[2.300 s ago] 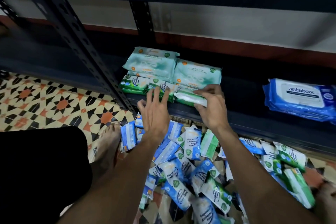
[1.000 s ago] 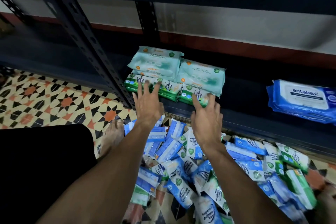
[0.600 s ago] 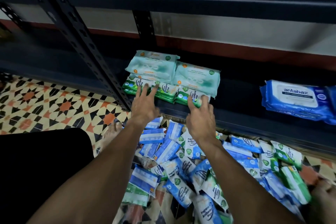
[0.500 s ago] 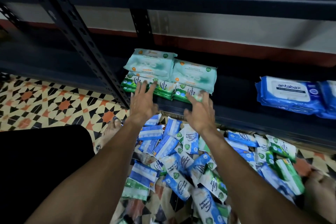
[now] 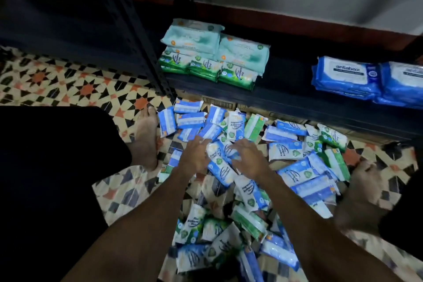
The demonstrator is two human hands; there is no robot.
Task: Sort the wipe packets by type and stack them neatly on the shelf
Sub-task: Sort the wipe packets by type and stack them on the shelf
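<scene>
Three green stacks (image 5: 204, 67), two blue stacks (image 5: 345, 76)

The shelf (image 5: 288, 68) bears green packets (image 5: 206, 67) at its front edge, teal packs (image 5: 242, 49) behind, blue packs (image 5: 345, 78) rightward — loose packets (image 5: 286, 149) litter the floor (image 5: 75, 84).

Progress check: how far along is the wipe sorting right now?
Done: teal packs and a front row of green packets sit stacked on the shelf, blue antabax packs to the right. In hand: left hand and right hand are on the floor pile; grip is blurred. Left: most of it, many mixed blue and green packets.
</scene>
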